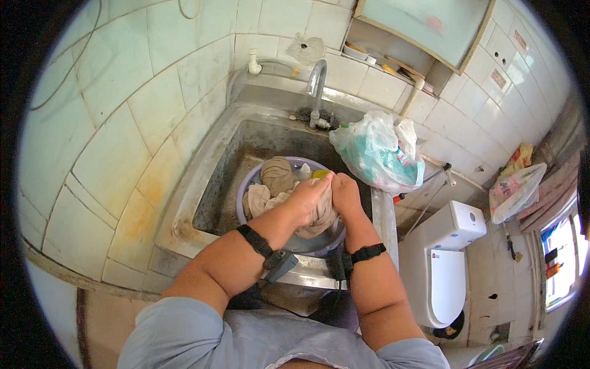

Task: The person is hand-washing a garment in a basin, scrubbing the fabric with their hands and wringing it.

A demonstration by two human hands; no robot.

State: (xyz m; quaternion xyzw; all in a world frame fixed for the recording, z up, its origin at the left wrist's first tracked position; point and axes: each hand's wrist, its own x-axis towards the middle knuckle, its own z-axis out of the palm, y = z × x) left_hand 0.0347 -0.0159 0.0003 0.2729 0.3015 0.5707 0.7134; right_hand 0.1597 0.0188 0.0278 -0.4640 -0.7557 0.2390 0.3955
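Close together over a purple basin (240, 192), my left hand (308, 198) and my right hand (346, 195) are both closed on a wet-looking beige cloth (319, 222). The cloth hangs down between them into the basin. Beside my left hand, a bunched brown garment (277, 174) and a paler cloth (258, 199) lie in the same basin. A small yellow-green piece (319, 174) shows just behind my left fingertips; its kind cannot be made out. My fingers partly hide one another where the two hands meet.
The basin stands in a worn metal sink (206, 206) under a curved faucet (316, 86). At the sink's right corner sits a stuffed plastic bag (376, 154). A white toilet (447, 280) is to the right, below a hanging bag (519, 190). A cabinet (424, 27) hangs above.
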